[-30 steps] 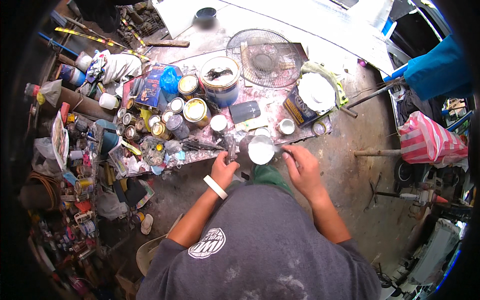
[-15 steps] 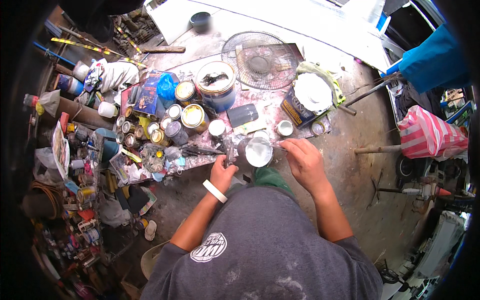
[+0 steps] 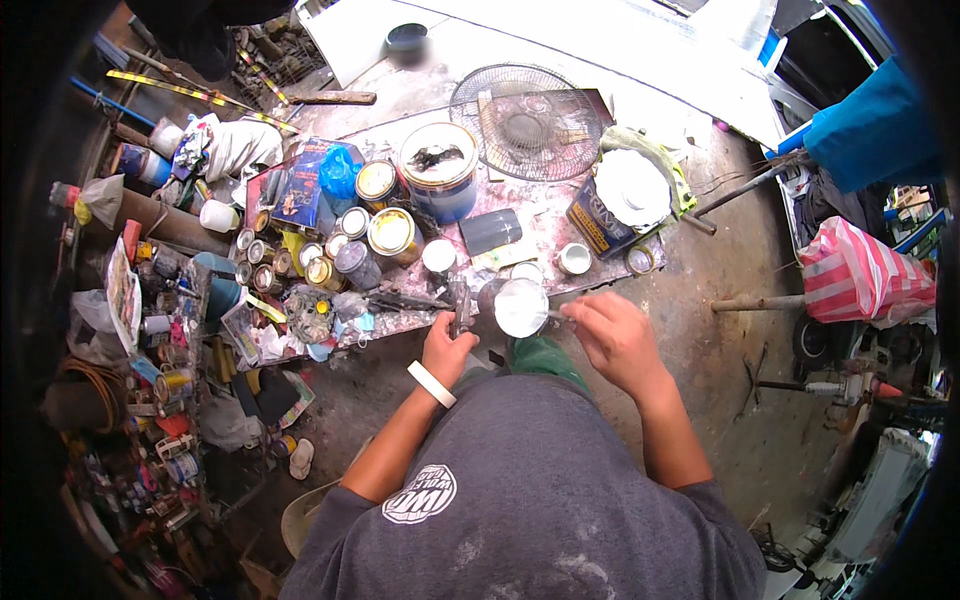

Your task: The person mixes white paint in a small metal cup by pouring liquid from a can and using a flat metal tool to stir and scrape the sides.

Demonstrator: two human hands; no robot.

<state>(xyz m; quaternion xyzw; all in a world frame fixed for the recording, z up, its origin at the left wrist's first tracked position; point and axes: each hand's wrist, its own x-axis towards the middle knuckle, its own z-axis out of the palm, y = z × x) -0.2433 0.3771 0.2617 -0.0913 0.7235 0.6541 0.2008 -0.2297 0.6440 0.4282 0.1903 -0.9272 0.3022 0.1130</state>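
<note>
My left hand (image 3: pixel 446 346), a pale band around its wrist, is closed on the metal handle of what looks like a spray gun (image 3: pixel 459 303). Beside it, in front of my body, sits an open round cup (image 3: pixel 521 308) with white paint in it; whether the two are joined is hard to make out. My right hand (image 3: pixel 612 335) pinches a thin stirring stick (image 3: pixel 554 315), whose far end reaches into the cup's paint. Just beyond the cup stand small white-paint tins, one of them a little tin (image 3: pixel 575 259) at the table's near edge.
The paint-stained table (image 3: pixel 400 325) carries a big paint bucket (image 3: pixel 438 172), several open cans, a fan grille (image 3: pixel 525 122), a dark sanding block (image 3: pixel 491 232) and a white-lidded tin (image 3: pixel 633 188). Shelves of clutter fill the left. A striped bag (image 3: pixel 865 270) hangs at right.
My right hand has shifted slightly to the right and nearer my body, with the stick still in the white paint. My left hand keeps its grip in nearly the same place.
</note>
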